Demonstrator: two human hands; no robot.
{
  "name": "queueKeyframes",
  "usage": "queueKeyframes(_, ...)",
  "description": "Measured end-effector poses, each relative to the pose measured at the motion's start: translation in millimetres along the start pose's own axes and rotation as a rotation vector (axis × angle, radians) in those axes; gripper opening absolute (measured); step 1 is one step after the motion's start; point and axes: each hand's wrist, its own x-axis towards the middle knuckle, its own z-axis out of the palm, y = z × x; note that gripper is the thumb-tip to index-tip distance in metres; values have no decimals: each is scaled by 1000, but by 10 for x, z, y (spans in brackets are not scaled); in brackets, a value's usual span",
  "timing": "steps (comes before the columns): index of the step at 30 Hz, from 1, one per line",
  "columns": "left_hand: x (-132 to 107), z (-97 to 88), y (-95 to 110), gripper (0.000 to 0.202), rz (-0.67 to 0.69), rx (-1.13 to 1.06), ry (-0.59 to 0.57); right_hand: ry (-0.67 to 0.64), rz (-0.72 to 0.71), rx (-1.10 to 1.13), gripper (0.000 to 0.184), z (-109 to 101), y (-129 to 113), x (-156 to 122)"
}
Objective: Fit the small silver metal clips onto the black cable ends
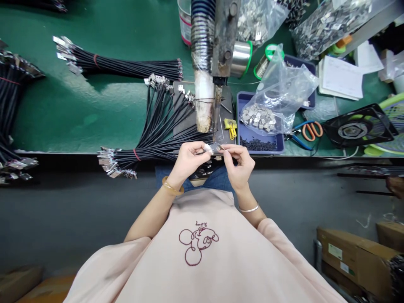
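Observation:
My left hand (188,160) and my right hand (238,164) meet at the front edge of the green bench, just below a vertical soldering tool (217,105). Both hands pinch a small metal connector shell (214,147) on the end of a black cable; the left thumb wears a white finger cot. Left of the hands lies a bundle of black cables (158,130) with metal ends, tied with a red band. A few finished metal pieces lie on my lap (206,170).
A blue tray (243,122) holds a plastic bag of metal shells (271,105) and small black parts. Yellow clippers (232,127), orange scissors (311,130), solder spools (241,57), a black fan (358,128), more cable bundles (120,65) and cardboard boxes (353,256) surround the spot.

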Motion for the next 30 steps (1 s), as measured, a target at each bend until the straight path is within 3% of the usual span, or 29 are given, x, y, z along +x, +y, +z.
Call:
queueKeyframes(4, -11, 25, -30, 10, 21, -2, 14, -16, -6, 6, 5, 31, 35, 4)
queueKeyframes(10, 8, 43, -81, 16, 71, 45, 73, -36, -281, -151, 12, 59, 84, 35)
queueKeyframes(18, 37, 75, -87, 15, 82, 88, 132, -58, -460, -255, 17, 46, 132, 87)
queueKeyframes(30, 63, 107, -52, 15, 68, 51, 190, -64, -540, -311, 19, 56, 95, 162)
